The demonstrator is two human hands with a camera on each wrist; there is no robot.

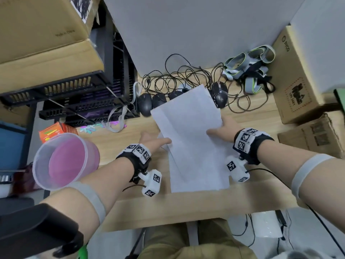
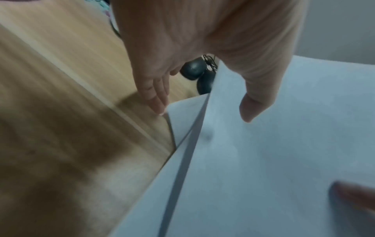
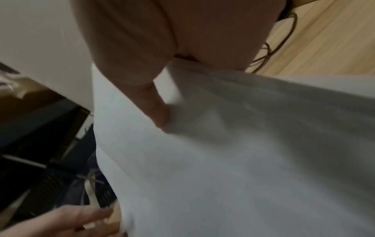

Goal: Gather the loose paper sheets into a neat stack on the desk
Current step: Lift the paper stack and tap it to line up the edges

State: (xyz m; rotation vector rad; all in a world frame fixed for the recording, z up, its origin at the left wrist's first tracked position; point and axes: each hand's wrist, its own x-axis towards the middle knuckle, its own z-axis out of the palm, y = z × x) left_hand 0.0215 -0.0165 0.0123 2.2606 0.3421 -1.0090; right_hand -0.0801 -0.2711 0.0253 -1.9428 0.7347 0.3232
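Note:
Several white paper sheets [image 1: 190, 139] lie loosely overlapped, partly lifted off the wooden desk [image 1: 186, 208]. My right hand [image 1: 222, 129] pinches the bundle's right edge, thumb [image 3: 158, 112] on top and fingers hidden beneath. My left hand [image 1: 156, 142] is at the left edge. In the left wrist view its thumb [image 2: 251, 104] rests on the upper sheet [image 2: 284, 160], while its straight fingers [image 2: 158, 99] touch the corner of a lower sheet [image 2: 186, 112] on the desk. The sheets' edges are not lined up.
Several computer mice [image 1: 145, 105] and tangled cables [image 1: 177, 77] lie just behind the paper. Cardboard boxes [image 1: 298, 81] stand at the right, black crates [image 1: 84, 101] at the left. A clear tub with pink contents [image 1: 65, 161] sits near my left forearm. Grey straps [image 1: 252, 66] lie back right.

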